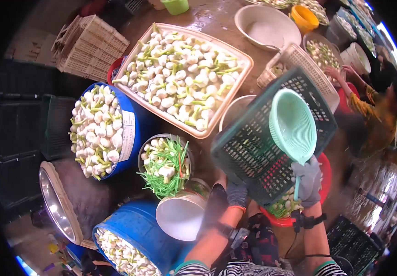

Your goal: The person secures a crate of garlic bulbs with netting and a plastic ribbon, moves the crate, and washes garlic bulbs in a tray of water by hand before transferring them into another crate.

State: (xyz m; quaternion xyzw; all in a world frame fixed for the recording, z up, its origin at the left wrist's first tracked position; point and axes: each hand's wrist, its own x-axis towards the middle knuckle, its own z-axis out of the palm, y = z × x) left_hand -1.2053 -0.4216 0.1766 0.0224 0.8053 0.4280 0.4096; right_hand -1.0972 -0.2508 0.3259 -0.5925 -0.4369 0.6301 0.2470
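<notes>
The right hand [308, 179], in a gray glove, has its fingers wrapped around the handle of the green strainer [295, 124]. The strainer is in front of the dark crate [256, 140], and I see no garlic in it. The left hand [236, 193] is at the near edge of the crate. Its fingers are hidden, so I cannot tell if they grip.

The crate is tilted, with the red tub [326, 172] partly behind its near right end. Garlic [283, 204] with green stems is left in the tub, so I think there is more to do there.

A lot looks done already. The big tray [248, 59], past the crate to the left, is full of garlic. So is a blue drum [141, 129], well to the left of the crate. A second drum [136, 221], nearer than the crate and to the left, has garlic too. Between the crate and the first drum, a pail [191, 161] holds garlic and long green stems. A white pail [180, 218] lies tipped, near and left of the crate. Past the crate is a wide bowl [267, 30].
</notes>
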